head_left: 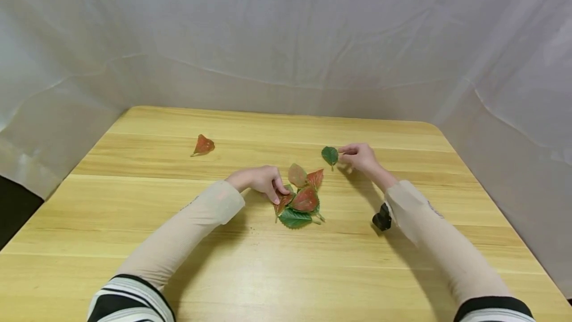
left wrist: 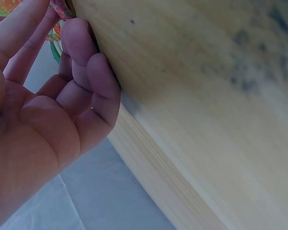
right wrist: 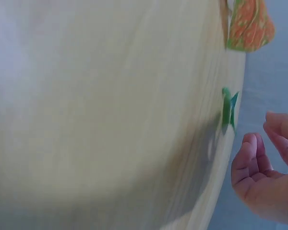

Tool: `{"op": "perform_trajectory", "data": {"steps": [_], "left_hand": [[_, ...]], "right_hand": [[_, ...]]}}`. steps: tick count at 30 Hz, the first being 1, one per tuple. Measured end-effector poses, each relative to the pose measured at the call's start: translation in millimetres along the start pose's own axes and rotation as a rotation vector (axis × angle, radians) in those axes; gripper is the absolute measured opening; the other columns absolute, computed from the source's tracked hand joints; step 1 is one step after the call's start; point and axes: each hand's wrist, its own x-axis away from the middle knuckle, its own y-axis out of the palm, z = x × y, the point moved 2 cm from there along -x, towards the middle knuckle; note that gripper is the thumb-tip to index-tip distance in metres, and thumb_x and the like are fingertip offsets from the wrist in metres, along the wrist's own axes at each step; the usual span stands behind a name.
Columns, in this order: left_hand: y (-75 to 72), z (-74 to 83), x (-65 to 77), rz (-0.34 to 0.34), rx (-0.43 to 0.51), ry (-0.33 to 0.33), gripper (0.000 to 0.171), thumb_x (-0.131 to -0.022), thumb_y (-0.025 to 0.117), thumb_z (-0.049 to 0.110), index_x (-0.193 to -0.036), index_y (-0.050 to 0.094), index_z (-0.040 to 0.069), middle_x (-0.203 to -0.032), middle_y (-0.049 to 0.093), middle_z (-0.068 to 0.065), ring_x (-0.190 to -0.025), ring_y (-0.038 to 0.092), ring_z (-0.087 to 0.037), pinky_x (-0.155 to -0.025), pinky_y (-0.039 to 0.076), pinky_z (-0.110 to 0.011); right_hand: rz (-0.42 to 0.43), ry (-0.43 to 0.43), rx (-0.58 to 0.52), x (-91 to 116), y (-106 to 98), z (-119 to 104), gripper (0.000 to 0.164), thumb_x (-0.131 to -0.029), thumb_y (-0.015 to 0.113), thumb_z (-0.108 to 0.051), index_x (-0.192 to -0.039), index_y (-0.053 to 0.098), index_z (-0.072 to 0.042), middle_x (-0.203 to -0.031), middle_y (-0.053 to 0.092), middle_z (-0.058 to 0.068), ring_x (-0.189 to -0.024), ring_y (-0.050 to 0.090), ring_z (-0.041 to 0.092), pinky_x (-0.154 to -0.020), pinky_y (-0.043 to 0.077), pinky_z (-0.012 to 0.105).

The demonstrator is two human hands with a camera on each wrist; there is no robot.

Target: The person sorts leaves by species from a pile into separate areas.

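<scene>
In the head view a cluster of red and green leaves lies mid-table, some overlapping. At its left side my left hand pinches a red leaf between thumb and forefinger. The left wrist view has the other fingers of that hand curled beside the tabletop, with bits of red leaf at the top edge. A single green leaf lies farther back, right of the cluster. Close to its right edge is my right hand, thumb and fingers apart in the right wrist view, with nothing between them.
Apart from the others, a red leaf lies at the back left of the wooden table. A black object shows beside the right sleeve cuff. Pale sheeting hangs behind the table and along its sides.
</scene>
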Motion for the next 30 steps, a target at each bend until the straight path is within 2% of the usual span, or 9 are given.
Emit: {"op": "perform_trajectory", "data": {"steps": [6, 11, 19, 24, 30], "left_hand": [[-0.4, 0.0, 0.1, -0.001, -0.004, 0.003, 0.035, -0.074, 0.07, 0.004, -0.108, 0.064, 0.005, -0.108, 0.062, -0.008, -0.041, 0.035, -0.005, -0.045, 0.037, -0.019], [-0.7, 1.1, 1.0, -0.003, 0.006, -0.014, 0.035, -0.073, 0.07, 0.004, -0.108, 0.064, 0.005, -0.107, 0.062, -0.009, -0.042, 0.036, -0.005, -0.046, 0.037, -0.02], [-1.7, 0.2, 2.2, -0.007, 0.038, -0.009, 0.034, -0.074, 0.07, 0.002, -0.108, 0.063, 0.002, -0.103, 0.063, -0.01, -0.042, 0.035, -0.004, -0.046, 0.038, -0.02], [-1.3, -0.7, 2.3, -0.009, 0.053, 0.007, 0.034, -0.074, 0.069, 0.001, -0.108, 0.062, 0.001, -0.105, 0.063, -0.011, -0.042, 0.035, -0.003, -0.046, 0.038, -0.019], [-1.7, 0.9, 1.7, -0.006, 0.045, -0.005, 0.035, -0.074, 0.07, 0.002, -0.108, 0.063, 0.003, -0.093, 0.066, -0.008, -0.041, 0.033, -0.004, -0.045, 0.036, -0.019]], "right_hand": [[-0.026, -0.033, -0.013, 10.9, 2.3, -6.4, 0.027, -0.086, 0.057, -0.004, -0.111, 0.058, 0.008, -0.095, 0.061, 0.02, -0.078, 0.056, 0.033, -0.061, 0.049, 0.035], [-0.049, -0.049, -0.035, 20.3, 5.0, -8.0, 0.027, -0.086, 0.058, -0.004, -0.109, 0.058, 0.009, -0.09, 0.061, 0.016, -0.072, 0.055, 0.025, -0.058, 0.048, 0.031], [-0.099, -0.089, -0.097, 37.5, 13.1, -12.8, 0.028, -0.084, 0.059, -0.002, -0.109, 0.058, 0.009, -0.089, 0.06, 0.012, -0.073, 0.053, 0.021, -0.056, 0.047, 0.026], [-0.119, -0.118, -0.106, 46.9, 15.4, -14.2, 0.027, -0.083, 0.06, -0.002, -0.108, 0.058, 0.009, -0.089, 0.06, 0.013, -0.063, 0.05, 0.016, -0.053, 0.045, 0.024], [-0.16, -0.136, -0.101, 59.6, 20.2, -12.1, 0.028, -0.081, 0.061, -0.001, -0.107, 0.058, 0.009, -0.088, 0.06, 0.014, -0.066, 0.052, 0.019, -0.055, 0.047, 0.026]]}}
